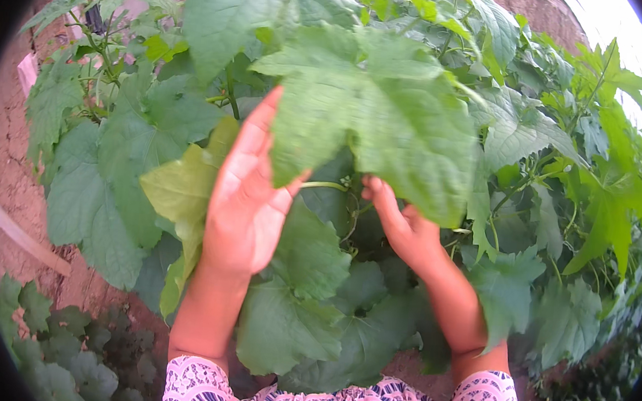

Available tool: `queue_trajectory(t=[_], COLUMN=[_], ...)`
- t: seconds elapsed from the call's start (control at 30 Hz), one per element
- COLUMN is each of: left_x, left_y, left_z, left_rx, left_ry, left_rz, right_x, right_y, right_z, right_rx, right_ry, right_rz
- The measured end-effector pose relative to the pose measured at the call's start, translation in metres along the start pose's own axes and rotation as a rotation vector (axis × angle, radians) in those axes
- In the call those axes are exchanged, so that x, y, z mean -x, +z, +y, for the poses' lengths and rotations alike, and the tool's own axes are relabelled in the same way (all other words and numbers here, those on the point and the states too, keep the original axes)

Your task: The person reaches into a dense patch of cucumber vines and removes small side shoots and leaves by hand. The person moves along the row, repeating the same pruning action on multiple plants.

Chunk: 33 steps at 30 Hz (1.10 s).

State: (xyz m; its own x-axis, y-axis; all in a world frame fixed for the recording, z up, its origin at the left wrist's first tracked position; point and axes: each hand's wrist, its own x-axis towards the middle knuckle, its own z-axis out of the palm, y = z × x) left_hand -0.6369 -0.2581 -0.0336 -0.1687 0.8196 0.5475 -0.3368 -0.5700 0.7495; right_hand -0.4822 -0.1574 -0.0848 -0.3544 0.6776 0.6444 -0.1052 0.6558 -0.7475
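Observation:
A broad lobed green leaf (384,115) hangs in front of both hands. My left hand (249,212) is raised at the leaf's left edge, palm in view, with thumb and fingers apart. Part of its fingers and thumb passes behind the leaf. A pale green stem (325,185) with a small bud cluster (346,180) runs just right of the thumb. My right hand (404,221) reaches in under the leaf's lower edge, close to a thin vine stem (351,220). The leaf covers some of its fingers, so whether they pinch anything is unclear. A yellowing leaf (181,184) stands beside my left wrist.
Dense leafy vines (530,132) fill the middle and right. Larger leaves (289,322) hang below the hands, near my patterned sleeves. Bare soil (14,148) lies at left, with a pale strip (18,233) across it. Low plants (71,350) grow at lower left.

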Motion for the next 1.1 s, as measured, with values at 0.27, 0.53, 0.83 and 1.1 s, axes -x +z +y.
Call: queue_trajectory(t=[0.27, 0.53, 0.83, 1.1], left_x=[0.046, 0.091, 0.04, 0.03], left_y=[-0.068, -0.116, -0.123, -0.182], left_z=[0.036, 0.021, 0.077, 0.063], left_rx=[0.08, 0.225, -0.284, 0.001], left_ry=[-0.038, 0.066, 0.374, 0.423], left_rz=[-1.045, -0.08, 0.27, 0.153], right_x=[0.075, 0.106, 0.126, 0.151], right_y=[-0.005, -0.005, 0.106, 0.177], right_z=[-0.035, -0.096, -0.064, -0.071], right_rx=[0.115, -0.705, -0.231, -0.111], right_ry=[0.295, 0.066, 0.137, 0.288], right_rz=[0.341, -0.96, -1.019, -1.045])
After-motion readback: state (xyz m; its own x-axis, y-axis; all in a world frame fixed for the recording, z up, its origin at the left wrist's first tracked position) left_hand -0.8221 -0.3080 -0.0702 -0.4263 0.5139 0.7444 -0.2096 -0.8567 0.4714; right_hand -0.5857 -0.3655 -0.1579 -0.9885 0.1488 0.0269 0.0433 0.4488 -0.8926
